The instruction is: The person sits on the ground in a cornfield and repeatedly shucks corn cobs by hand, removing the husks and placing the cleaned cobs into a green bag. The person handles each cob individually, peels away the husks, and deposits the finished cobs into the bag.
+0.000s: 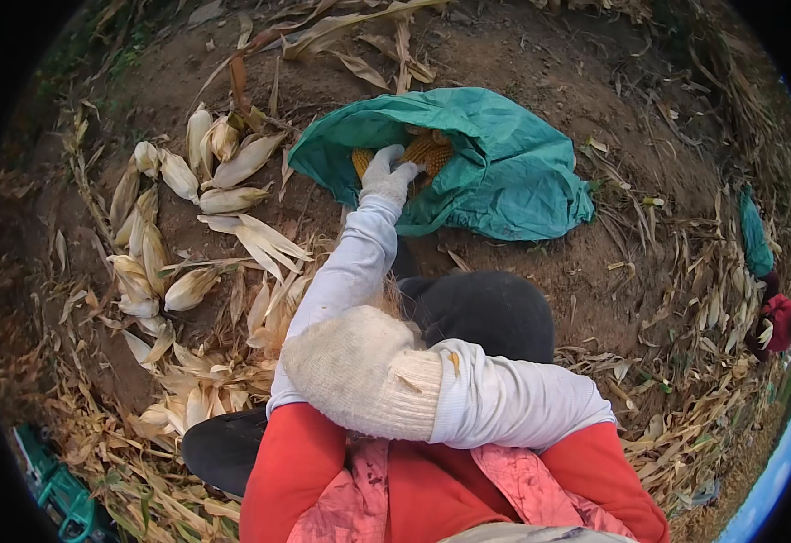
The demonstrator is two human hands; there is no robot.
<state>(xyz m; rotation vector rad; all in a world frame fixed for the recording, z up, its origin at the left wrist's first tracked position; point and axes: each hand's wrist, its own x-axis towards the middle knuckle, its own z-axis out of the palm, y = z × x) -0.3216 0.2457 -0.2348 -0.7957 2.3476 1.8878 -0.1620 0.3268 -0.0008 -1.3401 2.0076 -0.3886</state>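
Observation:
A green woven sack [517,170] lies on the soil, its mouth facing left, with several husked yellow corn cobs [428,153] inside. My left hand [390,178], in a whitish knit glove, reaches into the mouth and touches the cobs; whether its fingers grip one is unclear. Nearer my body, my right hand [351,366], in a cream knit glove, lies across my left forearm with its fingers hidden from view. Corn ears still in pale husks [246,161] lie on the ground left of the sack.
Loose husks [198,394] and dry stalks cover the ground at the left and right. A green plastic object [73,502] sits at the lower left. Another person [779,322] in red crouches at the far right near a second green sack [755,234].

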